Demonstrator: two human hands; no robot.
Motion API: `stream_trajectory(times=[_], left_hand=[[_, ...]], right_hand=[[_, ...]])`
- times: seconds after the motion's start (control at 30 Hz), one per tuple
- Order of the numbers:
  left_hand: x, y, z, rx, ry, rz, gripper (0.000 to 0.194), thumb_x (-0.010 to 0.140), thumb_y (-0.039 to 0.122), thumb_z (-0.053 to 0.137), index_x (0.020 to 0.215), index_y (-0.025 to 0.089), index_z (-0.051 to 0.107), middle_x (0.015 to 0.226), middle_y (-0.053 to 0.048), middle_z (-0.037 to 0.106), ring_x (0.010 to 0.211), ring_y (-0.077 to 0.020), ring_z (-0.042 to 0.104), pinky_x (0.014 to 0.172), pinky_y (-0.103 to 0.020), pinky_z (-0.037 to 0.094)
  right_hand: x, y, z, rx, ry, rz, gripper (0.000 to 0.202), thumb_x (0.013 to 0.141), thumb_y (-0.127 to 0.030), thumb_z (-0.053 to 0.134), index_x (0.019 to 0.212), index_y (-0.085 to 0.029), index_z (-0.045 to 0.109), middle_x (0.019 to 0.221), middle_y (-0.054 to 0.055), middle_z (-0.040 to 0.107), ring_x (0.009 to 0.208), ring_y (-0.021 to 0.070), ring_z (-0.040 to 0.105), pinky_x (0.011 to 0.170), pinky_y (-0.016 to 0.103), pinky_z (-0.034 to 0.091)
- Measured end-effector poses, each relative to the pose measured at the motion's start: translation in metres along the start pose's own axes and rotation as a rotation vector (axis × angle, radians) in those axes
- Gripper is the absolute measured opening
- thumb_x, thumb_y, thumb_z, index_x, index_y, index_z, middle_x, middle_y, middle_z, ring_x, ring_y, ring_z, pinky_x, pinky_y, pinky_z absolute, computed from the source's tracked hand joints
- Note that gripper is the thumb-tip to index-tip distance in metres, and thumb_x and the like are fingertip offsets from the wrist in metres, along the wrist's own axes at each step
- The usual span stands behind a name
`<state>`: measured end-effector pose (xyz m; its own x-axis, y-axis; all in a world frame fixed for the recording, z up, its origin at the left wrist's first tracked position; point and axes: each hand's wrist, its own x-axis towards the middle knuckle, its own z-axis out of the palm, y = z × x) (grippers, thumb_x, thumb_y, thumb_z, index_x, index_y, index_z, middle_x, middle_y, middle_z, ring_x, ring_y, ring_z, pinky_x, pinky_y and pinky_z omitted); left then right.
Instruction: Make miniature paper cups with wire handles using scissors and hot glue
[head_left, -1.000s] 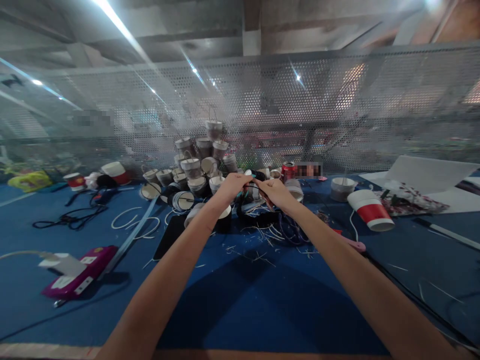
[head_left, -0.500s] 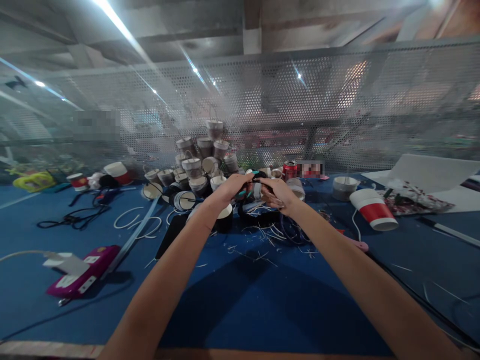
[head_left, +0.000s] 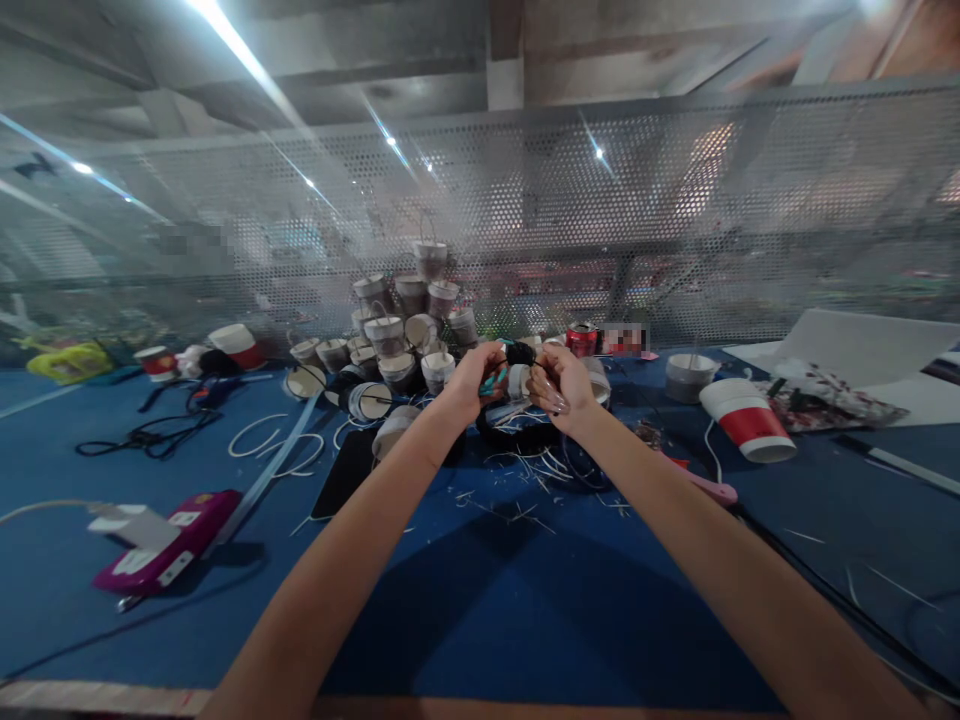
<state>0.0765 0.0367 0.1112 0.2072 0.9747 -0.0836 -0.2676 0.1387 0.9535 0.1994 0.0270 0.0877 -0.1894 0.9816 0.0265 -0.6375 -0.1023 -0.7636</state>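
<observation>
Fingers bent nearly closed, our left hand (head_left: 471, 378) and right hand (head_left: 566, 388) pinch a dark cord bundle (head_left: 520, 352) between them, above the blue table (head_left: 480, 610); exact fingertip contact is blurred. Beyond our left hand stand stacked grey cups (head_left: 386, 338), contents unclear. Farther right, a red-and-white cup (head_left: 750, 425) lies on its side.

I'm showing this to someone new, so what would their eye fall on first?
Probably the heap of pale cups left of centre, in front of the mesh screen, then the left hand and right hand at a black bundle near the middle. The purple block at lower left and the tipped red-and-white cup at right also stand out against the blue table.
</observation>
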Motion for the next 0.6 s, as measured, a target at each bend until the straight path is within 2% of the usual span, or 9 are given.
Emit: stream_trajectory(times=[0.17,0.37,0.6], left_hand=[[-0.0016,-0.0028,0.0023,-0.083,-0.054,-0.005,0.029,0.078,0.02,0.042,0.05,0.017,0.037,0.039,0.005,0.038,0.03,-0.005,0.033,0.032,-0.017,0.021],[-0.0015,-0.005,0.0035,-0.136,-0.072,-0.054,0.029,0.079,0.019,0.041,0.05,0.017,0.039,0.038,0.005,0.038,0.031,-0.0055,0.035,0.032,-0.017,0.022],[-0.0014,-0.0088,0.0038,-0.084,-0.029,-0.09,0.031,0.077,0.023,0.049,0.048,0.016,0.041,0.038,0.005,0.038,0.034,-0.0057,0.04,0.036,-0.017,0.028]], right_hand=[[-0.0019,0.0,-0.0001,0.033,-0.033,-0.028,0.04,0.082,-0.03,0.035,0.044,-0.019,0.04,0.032,-0.004,0.037,0.023,0.0047,0.018,0.023,0.019,0.008],[0.0005,0.0024,-0.0033,-0.084,-0.038,-0.098,0.043,0.082,-0.04,0.037,0.043,-0.021,0.038,0.031,-0.004,0.036,0.024,0.006,0.021,0.026,0.02,0.013],[0.0014,0.0061,-0.0022,-0.184,-0.018,-0.135,0.044,0.08,-0.04,0.049,0.042,-0.022,0.033,0.027,-0.006,0.029,0.024,0.0057,0.017,0.027,0.022,0.014]])
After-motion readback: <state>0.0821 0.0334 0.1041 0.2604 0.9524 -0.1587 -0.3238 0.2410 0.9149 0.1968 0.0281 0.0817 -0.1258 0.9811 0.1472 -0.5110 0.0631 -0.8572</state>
